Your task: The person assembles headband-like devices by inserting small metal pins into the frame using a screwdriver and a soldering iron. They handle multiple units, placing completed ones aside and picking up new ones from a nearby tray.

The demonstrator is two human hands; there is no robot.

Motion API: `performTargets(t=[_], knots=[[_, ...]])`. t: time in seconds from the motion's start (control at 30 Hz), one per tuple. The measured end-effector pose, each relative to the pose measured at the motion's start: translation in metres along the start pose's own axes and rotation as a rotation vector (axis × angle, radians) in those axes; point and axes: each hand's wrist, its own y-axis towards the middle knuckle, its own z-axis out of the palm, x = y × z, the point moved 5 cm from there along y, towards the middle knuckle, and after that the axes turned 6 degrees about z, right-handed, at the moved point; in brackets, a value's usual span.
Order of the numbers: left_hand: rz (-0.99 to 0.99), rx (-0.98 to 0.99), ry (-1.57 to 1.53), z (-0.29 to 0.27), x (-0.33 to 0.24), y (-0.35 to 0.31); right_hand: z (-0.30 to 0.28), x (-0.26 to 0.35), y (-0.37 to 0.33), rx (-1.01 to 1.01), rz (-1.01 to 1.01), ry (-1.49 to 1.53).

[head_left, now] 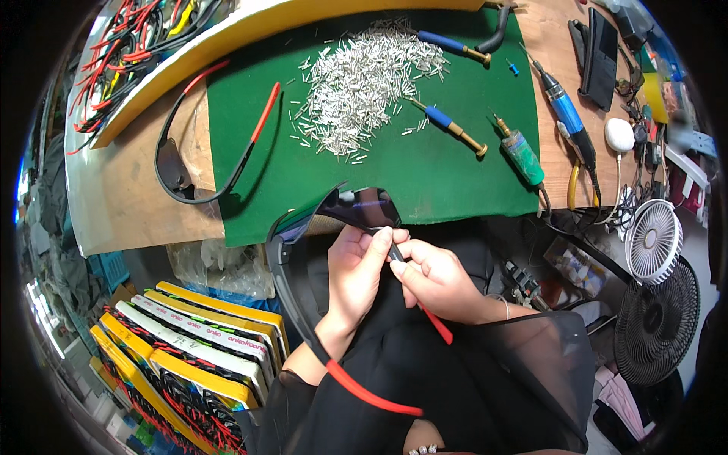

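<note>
Head view shows your left hand (352,267) and right hand (434,279) both pinching the black plastic wraparound sunglasses (370,208), dark-lensed with red arm tips, near one hinge, on your side of the green-covered tabletop (447,183). They should feel light and springy; grip frame or arms, since lenses likely scratch easily.

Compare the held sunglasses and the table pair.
The held pair is gripped by the left hand and right hand; the table pair lies untouched. The held pair's red tips point down the picture; the table pair's point up. The held pair looks larger in view than the table pair. Both have black frames and red tips.
</note>
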Motion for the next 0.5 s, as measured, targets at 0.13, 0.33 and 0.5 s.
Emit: performTargets(t=[0.13, 0.33, 0.5], knots=[[-0.070, 0.051, -0.008, 0.000, -0.004, 0.002, -0.015, 0.015, -0.004, -0.121, -0.347, -0.436], [-0.281, 0.240, 0.029, 0.004, -0.011, 0.003, -0.038, 0.076, 0.002, -0.332, -0.684, -0.627], [-0.260, 0.211, 0.020, 0.006, 0.000, -0.001, -0.021, 0.072, 0.014, -0.232, -0.830, -0.643]])
